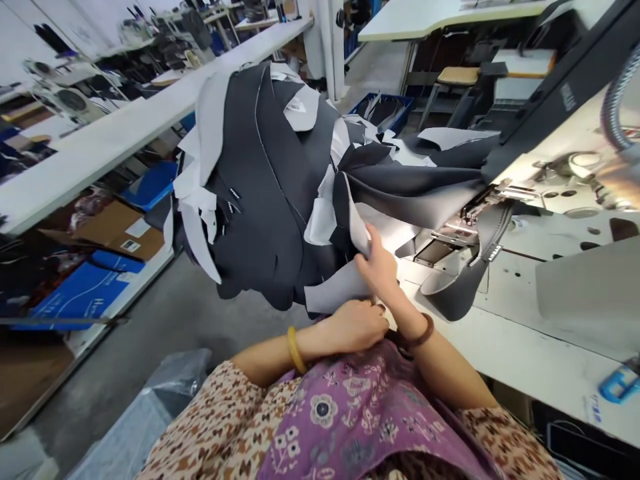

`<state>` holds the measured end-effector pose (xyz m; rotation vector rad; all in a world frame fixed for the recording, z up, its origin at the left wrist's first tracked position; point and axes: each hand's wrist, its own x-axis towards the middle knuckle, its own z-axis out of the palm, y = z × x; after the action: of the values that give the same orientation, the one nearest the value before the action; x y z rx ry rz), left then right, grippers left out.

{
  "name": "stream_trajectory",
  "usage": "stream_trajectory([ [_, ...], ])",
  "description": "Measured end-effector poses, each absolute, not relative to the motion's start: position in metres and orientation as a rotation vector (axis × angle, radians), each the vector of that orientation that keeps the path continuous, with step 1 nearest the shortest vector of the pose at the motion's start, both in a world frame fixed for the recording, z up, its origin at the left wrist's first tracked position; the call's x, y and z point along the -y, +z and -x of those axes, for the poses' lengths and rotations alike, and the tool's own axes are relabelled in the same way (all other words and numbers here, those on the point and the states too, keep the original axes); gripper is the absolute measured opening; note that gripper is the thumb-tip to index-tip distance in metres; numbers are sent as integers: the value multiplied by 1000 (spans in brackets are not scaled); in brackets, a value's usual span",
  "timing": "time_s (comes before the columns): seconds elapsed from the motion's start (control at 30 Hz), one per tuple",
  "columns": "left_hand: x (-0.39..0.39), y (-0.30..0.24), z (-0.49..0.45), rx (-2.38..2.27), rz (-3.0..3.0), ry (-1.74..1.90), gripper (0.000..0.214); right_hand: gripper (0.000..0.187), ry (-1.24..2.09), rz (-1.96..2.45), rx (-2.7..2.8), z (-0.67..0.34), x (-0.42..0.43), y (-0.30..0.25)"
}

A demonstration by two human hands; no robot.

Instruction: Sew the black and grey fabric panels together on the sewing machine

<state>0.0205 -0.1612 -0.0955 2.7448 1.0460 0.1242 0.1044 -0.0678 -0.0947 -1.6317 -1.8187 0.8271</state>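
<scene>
My right hand [381, 267] is closed on the edge of a dark fabric piece [356, 223] with a pale grey underside, its thumb and fingers pinching the rim. Just below it, my left hand [357, 325] is curled in front of my apron, close to another grey fabric piece [335, 290]; what its fingers hold, if anything, is hidden. A large heap of black and grey cut fabric pieces [250, 180] hangs in front of both hands. To the right, a sewing machine [465, 220] has dark fabric under its lit needle area, and a small labelled strip [457, 287] curls off its bed.
A white machine table [500, 333] runs along the right, with a blue tool [619, 385] near its edge. On the left stand a long white bench [100, 147], cardboard boxes [120, 227] and a blue box [85, 293]. A grey plastic-wrapped bundle [150, 407] lies below left.
</scene>
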Motion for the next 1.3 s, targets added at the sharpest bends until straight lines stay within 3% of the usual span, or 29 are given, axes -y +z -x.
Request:
stream_trajectory([
  [0.07, 150, -72, -4, -901, -2589, 636, 23, 62, 900, 1556, 1639, -126, 68, -102],
  [0.13, 123, -56, 11, -1064, -2292, 1096, 19, 51, 994, 1421, 1473, -151, 70, -110],
  [0.2, 83, -54, 22, -1334, -1891, 1237, 14, 42, 1106, 1367, 1279, -174, 76, -117],
  [0.3, 26, -76, 29, -1465, -1213, 1136, 27, 36, 1248, 1460, 926, -196, 86, -124],
  [0.4, -4, -96, 30, -1250, -1000, 1082, 26, 35, 1268, 1485, 755, -207, 89, -127],
  [0.67, -12, -84, 16, -1158, -1285, 838, 37, 25, 1265, 1471, 641, -224, 77, -148],
  [0.97, -23, -95, -46, -1443, -1790, 882, 45, 28, 1099, 1556, 645, -240, 102, -150],
  [1.3, -35, -95, -43, -1469, -2020, 903, 42, 30, 1092, 1597, 621, -240, 98, -152],
])
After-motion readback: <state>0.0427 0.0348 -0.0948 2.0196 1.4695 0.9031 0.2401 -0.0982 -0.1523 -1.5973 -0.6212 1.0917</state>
